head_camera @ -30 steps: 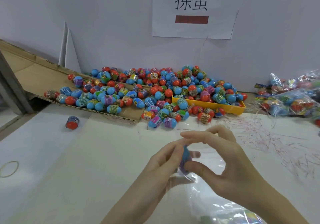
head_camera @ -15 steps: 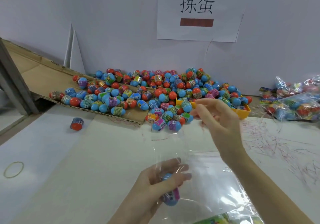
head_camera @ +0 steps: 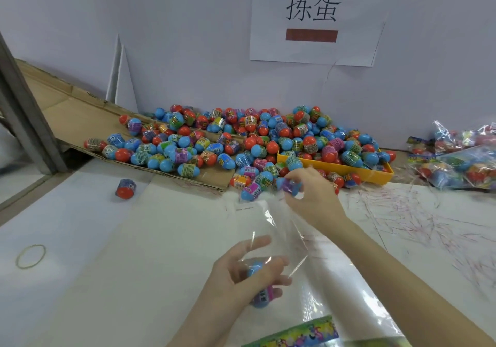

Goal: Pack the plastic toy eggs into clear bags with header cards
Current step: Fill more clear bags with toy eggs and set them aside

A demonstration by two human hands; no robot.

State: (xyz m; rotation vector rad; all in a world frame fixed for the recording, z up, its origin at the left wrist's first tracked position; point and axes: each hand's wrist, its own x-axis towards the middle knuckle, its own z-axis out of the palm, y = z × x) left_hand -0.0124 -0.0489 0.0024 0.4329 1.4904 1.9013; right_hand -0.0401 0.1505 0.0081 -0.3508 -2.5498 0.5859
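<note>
Progress: early in this bag; one egg is inside, with more to be added before the pack is finished.
Left hand (head_camera: 241, 274): fingers curled round the lower part of the clear bag (head_camera: 271, 228), gripping the bagged egg (head_camera: 261, 290) through the film.
Right hand (head_camera: 308, 193): fingers bent round a purple-banded egg (head_camera: 291, 185) at the front edge of the loose egg pile (head_camera: 241, 142), just above the bag's open mouth; whether the fingers also pinch the film cannot be told, as the plastic blurs there.
Header card (head_camera: 298, 333): a printed colourful strip lies at the near edge of the table (head_camera: 94, 239); it appears to belong to a flat bag lying under the arms.
Finished stock: filled bags (head_camera: 461, 159) are heaped at the far right.
Remaining: a large supply of eggs lies on the cardboard ramp (head_camera: 67, 105) and in the yellow tray (head_camera: 349, 171); one stray egg (head_camera: 125, 189) sits apart at the left.
</note>
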